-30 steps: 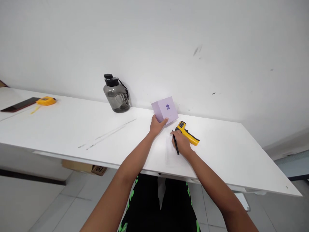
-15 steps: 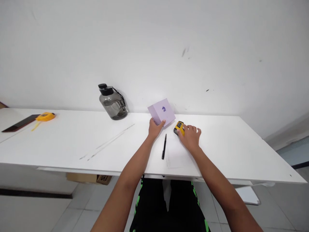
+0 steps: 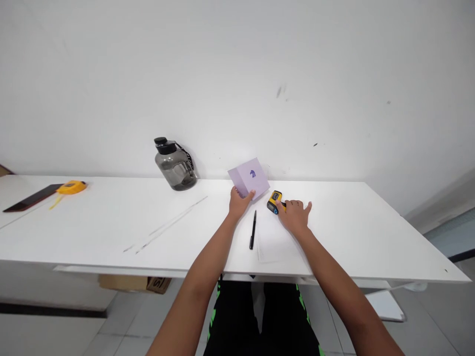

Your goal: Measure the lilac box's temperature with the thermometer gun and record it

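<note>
A folded lavender card (image 3: 248, 179) with a dark horse-head emblem stands tilted near the back of the table. My left hand (image 3: 240, 201) pinches its lower edge, thumb in front and fingers partly hidden behind. To its right, my right hand (image 3: 294, 213) has thumb and forefinger on a yellow-and-black handheld meter (image 3: 274, 201) with a small dark display. The other fingers of that hand are spread beside it. Between my forearms lie a black pen (image 3: 253, 230) and a white sheet of paper (image 3: 272, 242), partly under my right wrist.
A grey translucent water jug (image 3: 175, 168) with a black lid stands against the wall to the left. Farther left on the white table (image 3: 92, 222) lie a yellow tape measure (image 3: 72, 187) and a dark flat panel (image 3: 31, 199). A cardboard box (image 3: 124, 283) shows below.
The meter has turned under my right hand, showing more of its front end, and my fingers have shifted right. My left hand keeps hold of the card. The view has tilted slightly upward.
</note>
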{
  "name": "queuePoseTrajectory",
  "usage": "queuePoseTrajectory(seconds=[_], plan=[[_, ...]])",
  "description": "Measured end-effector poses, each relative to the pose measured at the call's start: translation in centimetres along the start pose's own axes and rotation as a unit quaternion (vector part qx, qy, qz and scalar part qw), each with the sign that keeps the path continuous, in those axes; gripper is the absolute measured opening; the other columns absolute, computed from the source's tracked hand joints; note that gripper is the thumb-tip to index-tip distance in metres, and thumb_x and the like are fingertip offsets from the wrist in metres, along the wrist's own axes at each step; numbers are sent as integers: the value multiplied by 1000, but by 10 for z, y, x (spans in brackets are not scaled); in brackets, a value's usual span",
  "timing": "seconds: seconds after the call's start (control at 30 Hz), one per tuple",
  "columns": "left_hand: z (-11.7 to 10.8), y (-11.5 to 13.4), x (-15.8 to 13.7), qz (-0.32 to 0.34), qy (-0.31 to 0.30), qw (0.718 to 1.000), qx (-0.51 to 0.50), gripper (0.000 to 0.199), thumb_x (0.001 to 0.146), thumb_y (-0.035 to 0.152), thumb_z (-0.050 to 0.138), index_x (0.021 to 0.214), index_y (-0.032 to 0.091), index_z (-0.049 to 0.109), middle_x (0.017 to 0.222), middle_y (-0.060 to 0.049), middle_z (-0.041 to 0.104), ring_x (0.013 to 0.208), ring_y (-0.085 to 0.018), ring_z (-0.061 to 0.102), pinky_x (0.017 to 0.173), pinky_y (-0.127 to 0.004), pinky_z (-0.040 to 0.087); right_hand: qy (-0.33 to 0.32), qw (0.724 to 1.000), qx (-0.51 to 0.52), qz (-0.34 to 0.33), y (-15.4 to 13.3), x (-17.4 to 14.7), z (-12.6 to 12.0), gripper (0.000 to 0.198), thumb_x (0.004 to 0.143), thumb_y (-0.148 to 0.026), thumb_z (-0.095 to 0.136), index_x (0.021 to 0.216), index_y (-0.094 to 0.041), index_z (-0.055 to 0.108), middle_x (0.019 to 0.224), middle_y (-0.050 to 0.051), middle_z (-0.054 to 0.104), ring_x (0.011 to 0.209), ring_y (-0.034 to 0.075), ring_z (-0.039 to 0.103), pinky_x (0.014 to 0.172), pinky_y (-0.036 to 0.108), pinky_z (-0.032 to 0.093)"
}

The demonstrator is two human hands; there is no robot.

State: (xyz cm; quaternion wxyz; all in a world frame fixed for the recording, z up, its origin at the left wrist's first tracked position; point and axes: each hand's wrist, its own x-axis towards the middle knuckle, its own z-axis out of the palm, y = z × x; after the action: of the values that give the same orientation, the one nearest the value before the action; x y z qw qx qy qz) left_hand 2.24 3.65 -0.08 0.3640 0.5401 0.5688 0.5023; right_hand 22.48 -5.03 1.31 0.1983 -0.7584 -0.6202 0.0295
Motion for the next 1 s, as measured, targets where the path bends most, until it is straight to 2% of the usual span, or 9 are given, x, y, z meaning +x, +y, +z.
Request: queuePoseTrajectory(seconds=[0.23, 0.4, 0.6, 0.67, 0.77, 0.83, 1.0], plan=[[1, -2, -1, 4, -12, 999, 29, 94, 68, 57, 87, 142, 24, 39, 154, -19, 49, 139, -32, 54, 110, -43, 47, 20, 1000, 14, -9, 3, 0, 4, 64, 105, -56, 28, 109, -12, 75, 126, 22, 71, 130, 39, 52, 120, 69, 8], [2, -1, -3, 42, -27, 997, 58, 103, 64, 48, 90, 146, 21, 35, 156, -20, 43, 144, -34, 47, 115, -44, 43, 17, 1000, 6, -11, 2, -1, 1, 60, 105, -53, 32, 110, -11, 75, 125, 22, 71, 128, 39, 53, 121, 67, 8], [2, -1, -4, 73, -39, 990, 112, 106, 61, 41, 90, 148, 22, 32, 151, -20, 46, 143, -36, 46, 114, -46, 41, 9, 1000, -6, -6, 2, 0, 0, 56, 105, -52, 35, 120, -12, 72, 127, 20, 71, 128, 37, 55, 121, 63, 13], [2, -2, -3, 70, -42, 990, 116, 107, 62, 42, 90, 148, 22, 31, 152, -20, 45, 143, -36, 45, 113, -46, 41, -8, 1000, -12, -17, 1, 0, -2, 55, 106, -51, 34, 127, -14, 68, 129, 19, 70, 126, 36, 57, 117, 59, 23], [1, -2, -3, 73, -48, 988, 129, 106, 63, 42, 89, 148, 21, 31, 151, -20, 47, 141, -36, 47, 111, -46, 43, -48, 999, -19, -12, -1, 0, -7, 55, 106, -51, 31, 129, -15, 66, 128, 20, 69, 119, 34, 60, 99, 48, 40], [1, -2, -2, 76, -50, 986, 141, 104, 64, 43, 88, 148, 20, 30, 150, -20, 48, 140, -35, 48, 109, -45, 44, -59, 998, -26, 0, -3, 0, -10, 55, 106, -52, 30, 124, -14, 66, 123, 20, 69, 116, 33, 60, 89, 42, 43], [1, 0, -3, 72, -47, 984, 156, 105, 65, 43, 87, 150, 21, 28, 152, -20, 47, 143, -34, 47, 113, -44, 43, -54, 998, -13, 29, -3, 3, -11, 50, 107, -50, 31, 118, -15, 65, 113, 18, 71, 110, 31, 63, 84, 37, 42]])
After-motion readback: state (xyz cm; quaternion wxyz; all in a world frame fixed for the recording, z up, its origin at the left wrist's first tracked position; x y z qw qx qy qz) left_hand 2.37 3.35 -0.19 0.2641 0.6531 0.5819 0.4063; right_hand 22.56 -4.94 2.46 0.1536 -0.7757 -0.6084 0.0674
